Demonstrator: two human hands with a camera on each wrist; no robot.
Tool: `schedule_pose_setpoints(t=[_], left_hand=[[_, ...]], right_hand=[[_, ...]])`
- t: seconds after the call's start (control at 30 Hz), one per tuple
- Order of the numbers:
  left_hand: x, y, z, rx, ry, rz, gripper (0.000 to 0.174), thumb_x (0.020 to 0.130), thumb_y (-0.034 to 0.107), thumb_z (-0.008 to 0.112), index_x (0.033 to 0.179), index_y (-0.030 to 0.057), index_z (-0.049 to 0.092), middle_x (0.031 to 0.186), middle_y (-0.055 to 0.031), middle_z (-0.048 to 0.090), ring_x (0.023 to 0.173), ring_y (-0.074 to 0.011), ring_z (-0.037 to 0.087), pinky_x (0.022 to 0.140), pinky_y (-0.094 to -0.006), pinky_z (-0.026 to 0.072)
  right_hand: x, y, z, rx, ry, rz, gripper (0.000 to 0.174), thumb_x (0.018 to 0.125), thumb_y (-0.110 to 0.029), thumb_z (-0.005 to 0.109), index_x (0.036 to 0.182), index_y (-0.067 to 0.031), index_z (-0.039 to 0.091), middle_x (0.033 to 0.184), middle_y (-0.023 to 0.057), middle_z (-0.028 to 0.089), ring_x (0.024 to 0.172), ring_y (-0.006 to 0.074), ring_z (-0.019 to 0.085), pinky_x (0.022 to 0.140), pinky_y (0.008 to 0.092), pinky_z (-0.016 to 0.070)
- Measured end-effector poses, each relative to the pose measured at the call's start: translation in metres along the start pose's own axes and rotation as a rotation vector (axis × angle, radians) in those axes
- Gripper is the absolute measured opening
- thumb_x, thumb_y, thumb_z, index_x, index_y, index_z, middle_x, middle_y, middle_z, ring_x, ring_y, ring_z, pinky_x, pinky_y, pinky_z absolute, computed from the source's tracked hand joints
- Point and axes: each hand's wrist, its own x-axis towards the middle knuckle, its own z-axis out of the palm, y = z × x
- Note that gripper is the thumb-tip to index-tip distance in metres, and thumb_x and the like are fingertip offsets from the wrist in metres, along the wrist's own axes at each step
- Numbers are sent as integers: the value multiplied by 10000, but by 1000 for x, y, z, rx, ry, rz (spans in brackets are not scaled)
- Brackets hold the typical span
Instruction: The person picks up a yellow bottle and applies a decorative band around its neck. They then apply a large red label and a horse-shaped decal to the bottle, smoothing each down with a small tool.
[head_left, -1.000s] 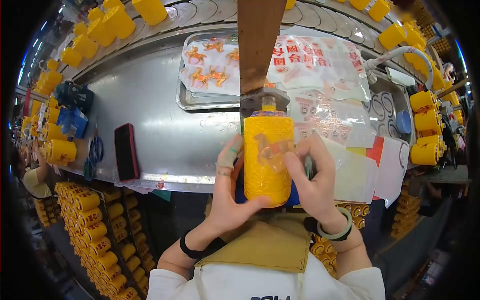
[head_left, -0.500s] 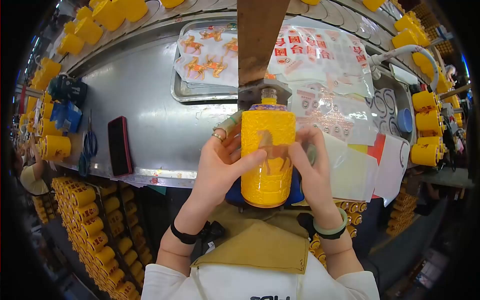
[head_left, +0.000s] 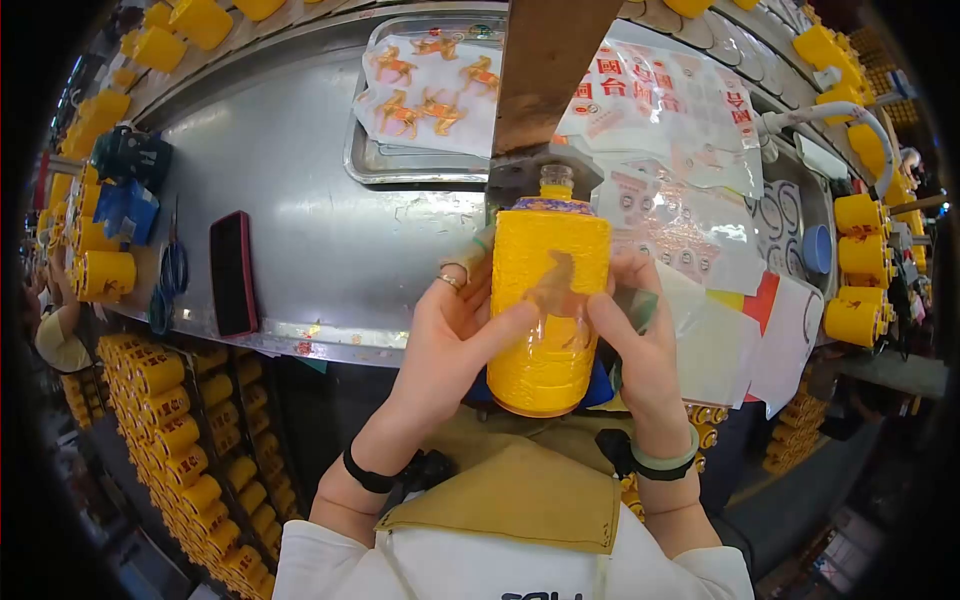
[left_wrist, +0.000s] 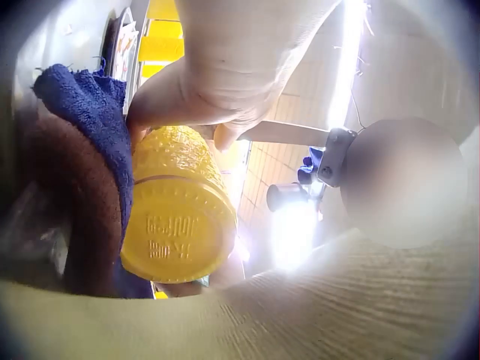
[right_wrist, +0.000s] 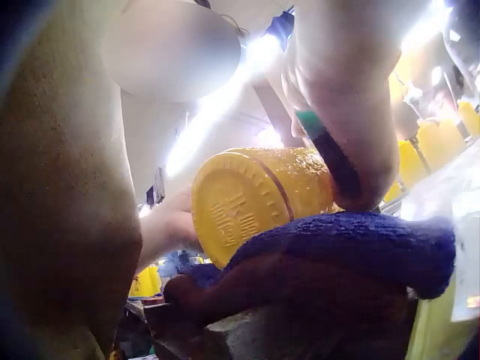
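A yellow embossed bottle (head_left: 535, 375) with a clear glass neck leans back, its base toward the wearer. A thin brown horse decal (head_left: 562, 285) lies on its front. The left hand (head_left: 445, 335) holds the bottle's left side, thumb pressing the decal's left part, fingers reaching behind. On the other side the right hand (head_left: 645, 335) has its thumb on the decal's right edge and its fingers bent along the bottle. Raised characters show on the yellow base (left_wrist: 176, 232) in the left wrist view. Dark blue cloth (right_wrist: 352, 244) lies under the bottle in the right wrist view.
Behind the bottle rises a wooden post (head_left: 550, 80). A metal tray (head_left: 420, 168) carries a sheet of horse decals (head_left: 440, 105). Printed transfer sheets (head_left: 660, 120) lie at right. A phone (head_left: 233, 275) and scissors (head_left: 168, 275) are at left. Yellow bottles (head_left: 165, 400) stand stacked below.
The horse decal, earlier pinched by the right hand, now lies on the bottle's front. The left thumb has moved up from the bottle's base onto the decal.
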Motion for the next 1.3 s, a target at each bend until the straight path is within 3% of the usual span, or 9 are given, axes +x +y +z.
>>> schedule_pose_setpoints(t=[0.37,0.73,0.97,1.3], left_hand=[[0,-1,1,88,-56,44,768,930,21,745,1531,-88,280,1541,-189,417,1448,-237,429,1224,-391,341],[-1,-5,-1,40,-56,57,773,941,16,723,1546,-92,255,1554,-200,400,1466,-248,405,1227,-400,332],[-8,-9,0,149,-127,129,889,896,2,757,1592,-44,205,1595,-177,352,1498,-258,358,1237,-409,292],[-8,-12,-1,213,-160,157,921,913,3,739,1612,-33,140,1609,-173,322,1512,-260,329,1246,-407,259]], right_hand=[[1,2,1,9,35,10,365,975,-122,742,1255,-58,516,993,-9,566,911,94,552,819,248,455],[0,0,-2,40,43,44,337,991,-111,700,1272,-58,522,1049,-11,571,967,85,553,856,242,454],[2,0,-4,13,-1,49,341,992,-105,692,1282,-58,518,1054,-18,565,989,85,544,875,245,452],[3,-2,2,33,-21,-5,309,966,-111,746,1141,-68,495,1003,20,558,911,134,598,830,282,492]])
